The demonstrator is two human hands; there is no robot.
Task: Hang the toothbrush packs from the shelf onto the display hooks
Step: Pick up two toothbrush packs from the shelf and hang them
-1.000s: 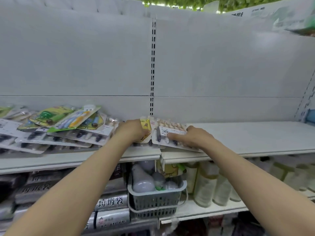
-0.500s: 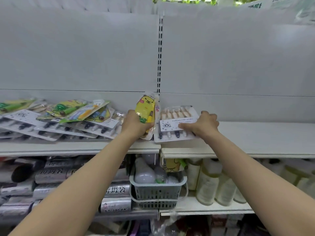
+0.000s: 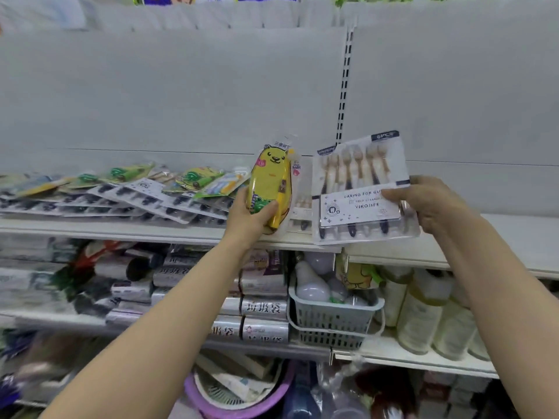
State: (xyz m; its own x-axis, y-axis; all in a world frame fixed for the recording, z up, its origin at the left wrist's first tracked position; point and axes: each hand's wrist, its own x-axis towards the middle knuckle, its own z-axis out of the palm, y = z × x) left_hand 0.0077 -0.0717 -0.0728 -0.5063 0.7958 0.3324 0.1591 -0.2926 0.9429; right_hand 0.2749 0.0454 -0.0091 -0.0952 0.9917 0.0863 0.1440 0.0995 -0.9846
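My left hand [image 3: 251,217] grips a yellow cartoon-bear toothbrush pack [image 3: 270,182], held upright above the white shelf [image 3: 514,231]. My right hand [image 3: 429,204] pinches the right edge of a clear multi-brush pack [image 3: 357,189] with a white label, tilted and lifted off the shelf. A heap of further toothbrush packs [image 3: 130,192] lies flat along the shelf's left part. One more pack [image 3: 302,207] rests on the shelf between my hands. No display hooks show on the bare white back panel [image 3: 181,95].
A slotted upright strip [image 3: 343,86] divides the back panels. Below sit rolled bag packs [image 3: 263,308], a grey basket of bulbs [image 3: 332,316] and pale bottles [image 3: 423,316]. A purple-rimmed basin [image 3: 236,397] is at the bottom.
Both hands have lifted their packs up off the shelf; the yellow pack now stands upright and the multi-brush pack is raised higher and tilted toward me.
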